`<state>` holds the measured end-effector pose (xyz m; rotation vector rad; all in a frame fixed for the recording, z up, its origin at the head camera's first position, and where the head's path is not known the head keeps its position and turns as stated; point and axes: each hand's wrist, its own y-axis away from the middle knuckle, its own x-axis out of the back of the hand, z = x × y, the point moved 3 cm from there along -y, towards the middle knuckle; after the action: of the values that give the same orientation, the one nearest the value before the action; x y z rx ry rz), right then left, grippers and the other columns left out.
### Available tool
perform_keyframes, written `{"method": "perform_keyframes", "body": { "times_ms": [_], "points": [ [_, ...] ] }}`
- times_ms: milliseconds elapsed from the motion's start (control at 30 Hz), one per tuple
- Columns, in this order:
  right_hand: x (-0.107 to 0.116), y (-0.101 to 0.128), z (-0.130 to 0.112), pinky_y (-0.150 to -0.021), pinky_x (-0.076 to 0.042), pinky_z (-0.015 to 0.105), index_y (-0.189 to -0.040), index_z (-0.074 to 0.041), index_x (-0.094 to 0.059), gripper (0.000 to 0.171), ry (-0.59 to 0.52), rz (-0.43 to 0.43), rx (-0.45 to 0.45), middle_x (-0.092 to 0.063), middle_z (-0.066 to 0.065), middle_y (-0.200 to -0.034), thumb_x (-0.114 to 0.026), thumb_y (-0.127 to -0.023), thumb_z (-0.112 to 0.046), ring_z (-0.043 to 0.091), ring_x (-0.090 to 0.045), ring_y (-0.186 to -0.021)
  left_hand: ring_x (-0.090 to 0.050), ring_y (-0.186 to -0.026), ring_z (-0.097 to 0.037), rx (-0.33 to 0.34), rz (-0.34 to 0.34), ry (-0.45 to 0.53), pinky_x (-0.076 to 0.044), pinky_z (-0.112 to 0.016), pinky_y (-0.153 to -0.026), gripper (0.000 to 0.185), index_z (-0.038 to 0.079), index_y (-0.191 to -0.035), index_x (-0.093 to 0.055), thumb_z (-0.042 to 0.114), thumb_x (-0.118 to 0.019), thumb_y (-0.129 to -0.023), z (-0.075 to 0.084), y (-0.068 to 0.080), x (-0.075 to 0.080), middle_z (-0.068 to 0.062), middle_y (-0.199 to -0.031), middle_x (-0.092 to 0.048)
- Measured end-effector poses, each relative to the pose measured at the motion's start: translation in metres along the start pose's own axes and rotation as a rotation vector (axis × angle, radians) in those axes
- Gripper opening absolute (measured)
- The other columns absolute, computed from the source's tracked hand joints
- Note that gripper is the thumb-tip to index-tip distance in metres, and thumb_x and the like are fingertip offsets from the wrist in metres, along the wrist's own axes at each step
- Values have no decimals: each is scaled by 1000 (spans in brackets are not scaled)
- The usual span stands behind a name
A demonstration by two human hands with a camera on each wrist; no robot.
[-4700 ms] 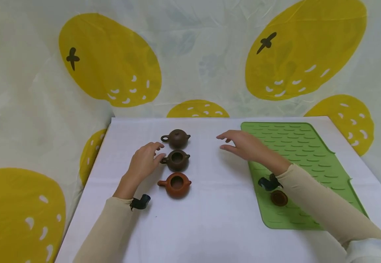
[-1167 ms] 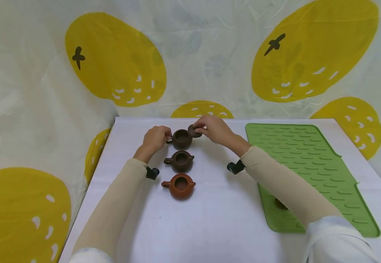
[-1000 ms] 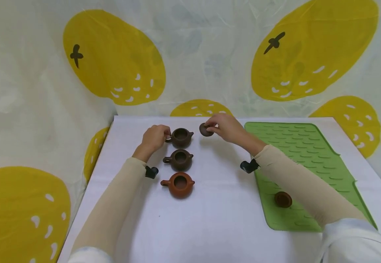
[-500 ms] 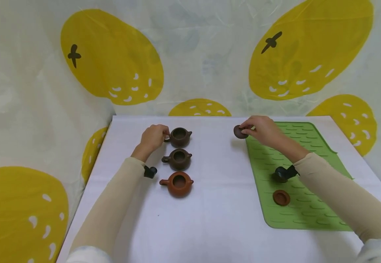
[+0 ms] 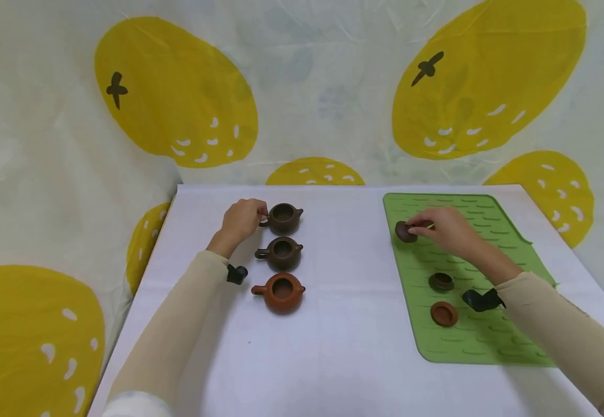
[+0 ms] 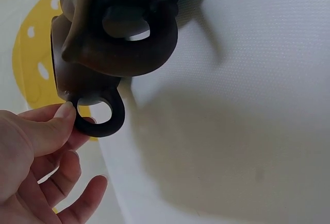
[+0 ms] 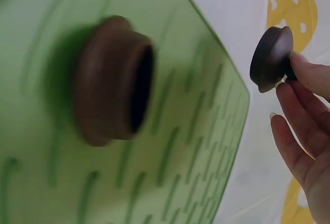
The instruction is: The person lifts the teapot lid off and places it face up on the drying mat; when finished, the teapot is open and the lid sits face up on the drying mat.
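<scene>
Since half a second ago: right hand shifted from the mat's far left corner to above the green mat, dark lid carried along, pinched by its knob between thumb and fingertips. Lid held on edge, flat face turned left, clear of the mat surface in the right wrist view. Directly nearer the body on the mat: second dark lid, then reddish lid, both knob down, hollow side up, forming a line running toward the wearer. Free mat space lies immediately below the held lid, at the far end of that line.

Left hand at the far teapot, thumb and fingers pinching its loop handle. Middle teapot and reddish teapot standing nearer, all three uncovered, well apart from the mat. Right hand nearer the mat; left hand nearer the teapots.
</scene>
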<state>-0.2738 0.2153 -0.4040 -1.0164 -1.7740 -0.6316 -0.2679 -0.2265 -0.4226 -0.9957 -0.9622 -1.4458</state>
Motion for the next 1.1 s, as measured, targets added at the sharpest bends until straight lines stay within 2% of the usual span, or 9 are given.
{"method": "perform_keyframes", "body": {
  "times_ms": [200,400,633,933,1100],
  "points": [
    [-13,17,10,-76,-59,36,-113,-7,-77,21,-27,14,-1,-79,11,-104,-73,-94,-17,26,-74,-90,-63,-86,-27,6,10,-1,-51,-42,-75,17,14,-98,-74,10,-58,-100,-1,1,-1,-7,-100,-75],
    [-25,26,18,-68,-54,23,-111,-9,-78,20,-41,3,-13,-80,8,-101,-73,-94,-19,17,-72,-84,-64,-88,-28,2,19,-6,-52,-43,-76,18,14,-98,-75,9,-58,-99,-2,2,-2,-6,-101,-75],
    [-28,34,23,-69,-54,23,-111,-9,-77,20,-80,-10,-43,-79,10,-104,-73,-95,-20,15,-72,-85,-64,-89,-28,7,10,-2,-52,-43,-77,17,14,-99,-75,9,-59,-100,-1,3,-5,-6,-102,-75],
    [-24,39,32,-69,-55,25,-107,-8,-79,18,-22,35,-8,-80,9,-98,-76,-92,-18,20,-73,-85,-63,-88,-28,8,25,0,-52,-45,-77,18,13,-99,-75,7,-57,-100,2,2,-2,-7,-99,-74],
    [-22,42,35,-66,-54,24,-108,-6,-79,20,-32,15,-30,-80,13,-101,-76,-91,-17,24,-75,-86,-64,-90,-28,16,17,-5,-52,-45,-78,17,14,-99,-74,9,-58,-100,1,2,-3,-7,-101,-75]
  ]
}}
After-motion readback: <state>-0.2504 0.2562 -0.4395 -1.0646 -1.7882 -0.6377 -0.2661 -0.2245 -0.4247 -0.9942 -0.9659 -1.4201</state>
